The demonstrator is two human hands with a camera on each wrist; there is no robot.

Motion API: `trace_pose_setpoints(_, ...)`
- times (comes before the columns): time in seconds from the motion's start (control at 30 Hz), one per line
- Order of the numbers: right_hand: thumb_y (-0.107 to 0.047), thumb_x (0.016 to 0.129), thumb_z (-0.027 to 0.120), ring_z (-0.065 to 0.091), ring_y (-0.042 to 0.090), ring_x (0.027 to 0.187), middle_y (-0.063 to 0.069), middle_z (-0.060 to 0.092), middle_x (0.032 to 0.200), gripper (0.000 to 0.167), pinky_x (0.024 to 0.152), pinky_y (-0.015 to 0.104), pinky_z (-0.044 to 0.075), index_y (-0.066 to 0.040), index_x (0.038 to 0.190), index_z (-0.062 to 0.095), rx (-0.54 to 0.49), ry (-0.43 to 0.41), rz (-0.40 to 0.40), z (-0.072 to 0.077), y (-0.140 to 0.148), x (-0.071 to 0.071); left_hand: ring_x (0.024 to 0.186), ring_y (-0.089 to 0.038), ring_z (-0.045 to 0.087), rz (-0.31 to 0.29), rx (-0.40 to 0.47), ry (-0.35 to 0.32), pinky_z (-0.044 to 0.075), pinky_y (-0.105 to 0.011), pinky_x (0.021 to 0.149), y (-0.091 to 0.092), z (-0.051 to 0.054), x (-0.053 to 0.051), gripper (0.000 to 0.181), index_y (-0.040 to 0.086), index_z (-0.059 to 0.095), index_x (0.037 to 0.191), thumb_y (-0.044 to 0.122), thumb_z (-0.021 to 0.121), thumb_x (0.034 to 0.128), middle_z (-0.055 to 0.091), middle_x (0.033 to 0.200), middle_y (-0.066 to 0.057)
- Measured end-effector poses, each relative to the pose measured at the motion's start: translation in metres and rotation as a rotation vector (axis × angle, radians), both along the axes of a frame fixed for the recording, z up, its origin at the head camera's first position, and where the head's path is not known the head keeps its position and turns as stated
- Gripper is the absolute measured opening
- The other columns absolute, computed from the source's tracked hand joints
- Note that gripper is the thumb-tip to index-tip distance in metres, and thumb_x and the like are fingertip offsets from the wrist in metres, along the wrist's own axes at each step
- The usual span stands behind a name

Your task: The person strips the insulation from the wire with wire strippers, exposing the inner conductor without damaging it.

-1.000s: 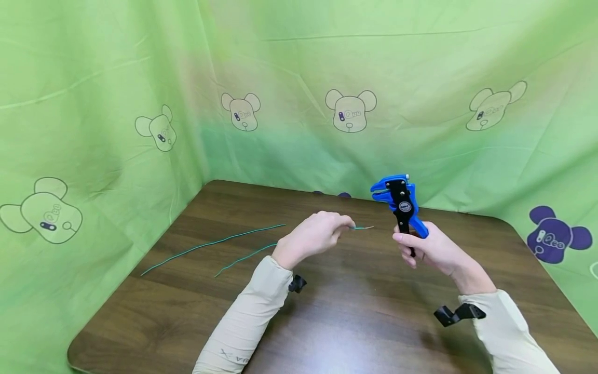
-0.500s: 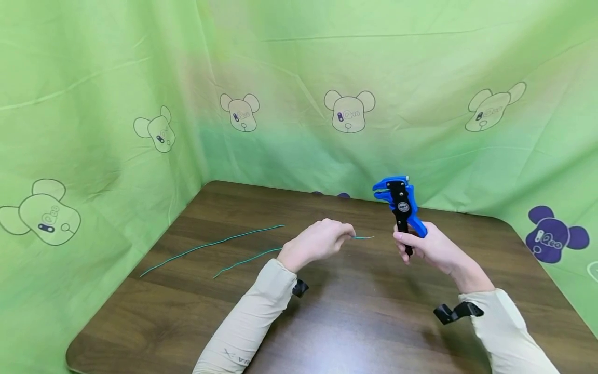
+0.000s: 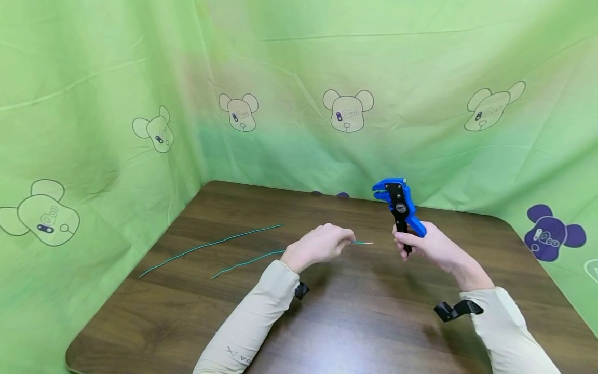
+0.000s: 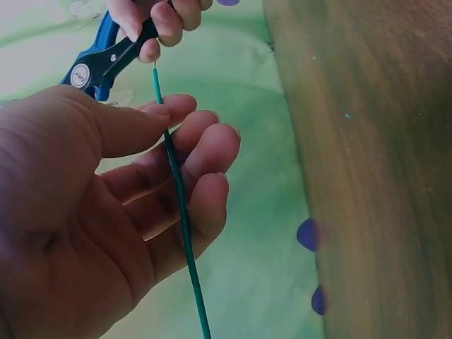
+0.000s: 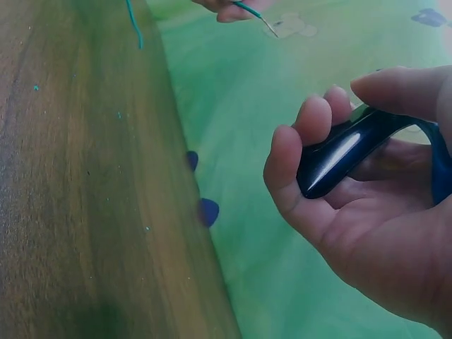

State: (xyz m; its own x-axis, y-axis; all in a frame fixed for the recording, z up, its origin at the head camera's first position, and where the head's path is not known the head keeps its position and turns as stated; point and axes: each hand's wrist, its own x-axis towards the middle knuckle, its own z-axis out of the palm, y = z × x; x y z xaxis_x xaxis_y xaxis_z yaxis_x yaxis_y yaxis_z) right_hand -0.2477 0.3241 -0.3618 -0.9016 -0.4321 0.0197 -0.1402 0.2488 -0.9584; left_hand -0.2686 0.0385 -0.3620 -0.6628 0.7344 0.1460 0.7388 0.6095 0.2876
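Observation:
Between thumb and index finger, my left hand [image 3: 320,243] pinches a green wire [image 4: 185,219] near its end. A short length of bare conductor [image 3: 369,243] shows at the tip, pointing right. Below the pinch the wire runs across the palm, as the left wrist view shows. My right hand [image 3: 436,252] grips a blue and black wire stripper [image 3: 399,205] by its handles, with the head up and its jaws facing left. Its dark handle [image 5: 339,159] lies across the fingers in the right wrist view. Wire tip and stripper are apart.
Another green wire [image 3: 210,244] lies on the brown wooden table [image 3: 154,327] at the left. A shorter green stretch [image 3: 247,261] runs behind my left wrist; whether it belongs to the held wire I cannot tell. Tiny scraps dot the table. A green printed curtain [image 3: 280,67] encloses it.
My left hand has moved down and slightly toward me with the wire, its bare tip dropping below the stripper's jaws. The stripper has shifted only a little; both grips are kept.

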Motion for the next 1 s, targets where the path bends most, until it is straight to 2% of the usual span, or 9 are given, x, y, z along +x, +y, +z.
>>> trace_pose_setpoints(0.1,-0.01,0.102,0.049,0.059,0.017,0.064,0.001,0.058,0.076,0.007,0.06,0.037,0.055,-0.007,0.1,0.056,0.008,0.021,0.004,-0.002,0.001,0.0,0.084,-0.004,0.061,0.0,-0.01,-0.004,0.05,-0.019,0.078,0.001,-0.003,-0.001,0.02,0.021,0.069,0.113,0.018,0.053,0.1016,0.071,0.101,0.009)
trace_pose_setpoints(0.33,-0.012,0.102,0.052,0.06,0.017,0.065,0.003,0.059,0.078,0.007,0.062,0.038,0.056,-0.006,0.101,0.055,0.045,0.008,-0.028,-0.005,0.004,-0.003,0.091,-0.005,0.064,-0.016,-0.029,-0.034,0.051,-0.02,0.081,0.005,-0.012,-0.002,0.023,0.02,0.07,0.112,0.012,0.052,0.1007,0.073,0.108,0.004)
trace_pose_setpoints(0.5,-0.015,0.101,0.054,0.063,0.017,0.069,0.005,0.063,0.081,0.013,0.067,0.039,0.057,-0.003,0.104,0.055,0.058,-0.013,-0.039,-0.004,0.004,-0.004,0.093,-0.005,0.066,-0.024,-0.054,-0.061,0.05,-0.019,0.081,0.009,-0.017,-0.002,0.022,0.019,0.07,0.112,0.012,0.052,0.1005,0.073,0.111,0.005)
trace_pose_setpoints(0.73,-0.014,0.102,0.052,0.065,0.016,0.072,0.001,0.067,0.084,0.017,0.07,0.036,0.058,0.001,0.108,0.055,0.042,-0.026,-0.025,-0.003,0.004,-0.004,0.097,-0.005,0.066,-0.008,-0.115,-0.073,0.051,-0.019,0.084,0.015,-0.027,-0.001,0.023,0.021,0.07,0.114,0.014,0.053,0.1003,0.072,0.11,0.009)
trace_pose_setpoints(1.0,-0.012,0.102,0.051,0.067,0.016,0.075,0.001,0.069,0.084,0.017,0.073,0.038,0.059,0.003,0.112,0.054,0.058,-0.02,-0.038,-0.01,0.008,-0.009,0.089,-0.006,0.064,-0.009,-0.187,-0.08,0.05,-0.02,0.077,0.021,-0.035,0.002,0.021,0.022,0.071,0.112,0.016,0.054,0.1003,0.07,0.104,0.011)
